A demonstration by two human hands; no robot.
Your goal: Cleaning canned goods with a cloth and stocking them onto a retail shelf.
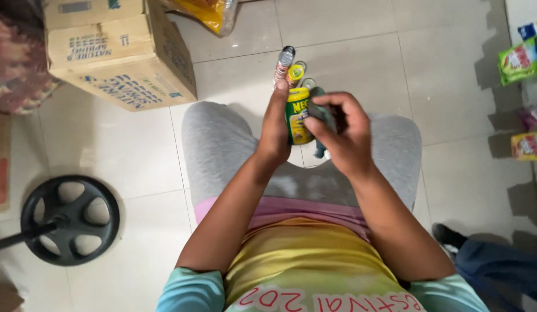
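My left hand (275, 130) grips a small tin with a yellow and green label (296, 118), held upright above my knees. My right hand (342, 134) presses a dark grey-green cloth (321, 111) against the tin's right side, fingers curled around the cloth. Just beyond the tin, on the floor between my knees, stand a tall narrow can with a silver lid (284, 65) and a small can with a yellow top (296, 71); another small tin (308, 82) peeks out behind them.
A stack of cardboard boxes (121, 55) stands at the upper left. A black round stand base (71, 219) lies on the white tiled floor at left. Green and yellow packets (522, 60) line a shelf at right. Another person's dark shoe (447, 236) shows at lower right.
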